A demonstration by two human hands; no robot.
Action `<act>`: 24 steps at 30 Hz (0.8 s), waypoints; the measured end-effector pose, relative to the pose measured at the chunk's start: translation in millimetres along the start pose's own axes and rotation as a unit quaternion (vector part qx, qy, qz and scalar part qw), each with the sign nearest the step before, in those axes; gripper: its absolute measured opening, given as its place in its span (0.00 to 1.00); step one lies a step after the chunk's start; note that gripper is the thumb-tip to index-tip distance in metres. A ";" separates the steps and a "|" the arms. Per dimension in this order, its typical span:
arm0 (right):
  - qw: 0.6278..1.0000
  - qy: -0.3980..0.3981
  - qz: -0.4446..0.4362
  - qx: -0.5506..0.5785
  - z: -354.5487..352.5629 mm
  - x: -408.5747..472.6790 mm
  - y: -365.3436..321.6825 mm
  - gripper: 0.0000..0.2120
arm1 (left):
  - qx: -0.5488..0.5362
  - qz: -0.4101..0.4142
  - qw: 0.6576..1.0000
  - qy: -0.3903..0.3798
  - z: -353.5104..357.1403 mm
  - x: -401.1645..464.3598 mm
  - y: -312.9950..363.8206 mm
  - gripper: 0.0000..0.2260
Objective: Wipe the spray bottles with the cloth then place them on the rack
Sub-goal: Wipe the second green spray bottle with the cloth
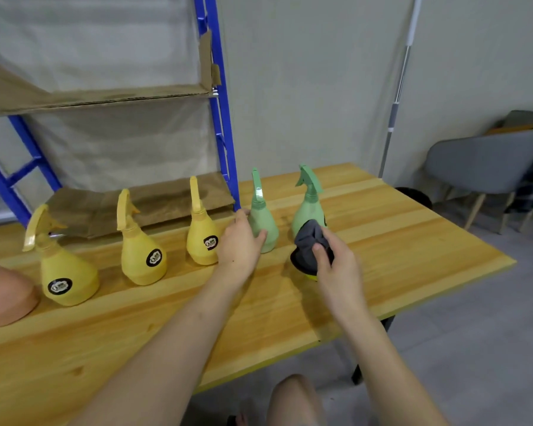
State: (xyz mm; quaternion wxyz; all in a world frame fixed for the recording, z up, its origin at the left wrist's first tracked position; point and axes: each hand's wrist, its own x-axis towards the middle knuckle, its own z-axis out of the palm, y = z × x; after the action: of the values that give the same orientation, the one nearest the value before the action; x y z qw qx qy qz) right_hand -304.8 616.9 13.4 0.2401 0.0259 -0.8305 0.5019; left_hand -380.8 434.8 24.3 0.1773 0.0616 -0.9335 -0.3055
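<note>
- Table (382,229): all five spray bottles stand upright on it in a row, none on the rack yet.
- Rack (219,118): blue frame at the table's back-left edge, cardboard-lined shelves with nothing on them that I can see. Judgement: its upright sits just behind the left hand, so a lifted trigger head could clip it.
- Three yellow bottles (140,256): opaque, fill level can't be told.
- Far-right green bottle (308,210): cloth touching its front. Opaque too.
- Second green bottle (263,222): left hand (239,241) wraps its lower body, thumb on the front, fingers curled behind.
- Risk: bottles stand close together; lifting this one sideways could knock the yellow neighbour over.
- Right hand (336,265): fingers pinch the bunched grey cloth (310,241).
- Risk: narrow-topped shape, so hard wiping with a loose hold may let it slip or tip.
</note>
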 end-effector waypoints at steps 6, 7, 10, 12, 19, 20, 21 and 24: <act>0.997 0.066 -0.034 -0.038 -16.1 7.9 1.5 0.18 | -0.041 0.028 0.994 0.098 -1.2 -10.6 11.1 0.22; 0.996 0.076 -0.035 -0.040 -19.0 10.5 1.8 0.18 | -0.056 0.040 0.990 0.122 -4.2 -12.0 15.4 0.20; 0.994 0.091 -0.038 -0.044 -24.9 19.0 2.4 0.18 | -0.107 0.091 0.980 0.140 -11.8 -14.0 36.8 0.13; 0.993 0.098 -0.042 -0.043 -28.1 24.0 2.1 0.18 | -0.126 0.119 0.978 0.118 -14.8 -13.6 58.8 0.09; 0.992 0.118 -0.037 -0.034 -45.9 37.1 3.1 0.17 | -0.115 0.114 0.986 0.042 9.4 21.9 114.8 0.12; 0.992 0.117 -0.037 -0.035 -48.0 37.9 3.9 0.17 | -0.114 0.102 0.988 0.032 13.1 27.8 117.9 0.14; 0.992 0.114 -0.038 -0.037 -49.9 38.1 4.7 0.17 | -0.114 0.090 0.989 0.024 16.4 32.7 120.1 0.17; 0.992 0.113 -0.033 -0.036 -54.9 37.6 9.0 0.17 | -0.115 0.058 0.992 0.011 23.5 41.4 125.9 0.23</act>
State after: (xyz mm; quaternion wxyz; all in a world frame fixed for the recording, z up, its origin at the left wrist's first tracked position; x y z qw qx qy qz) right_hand -320.1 675.2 42.9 0.3498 -0.0123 -0.8141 0.4635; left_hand -428.8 539.8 93.4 0.2110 -0.0101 -0.8922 -0.3991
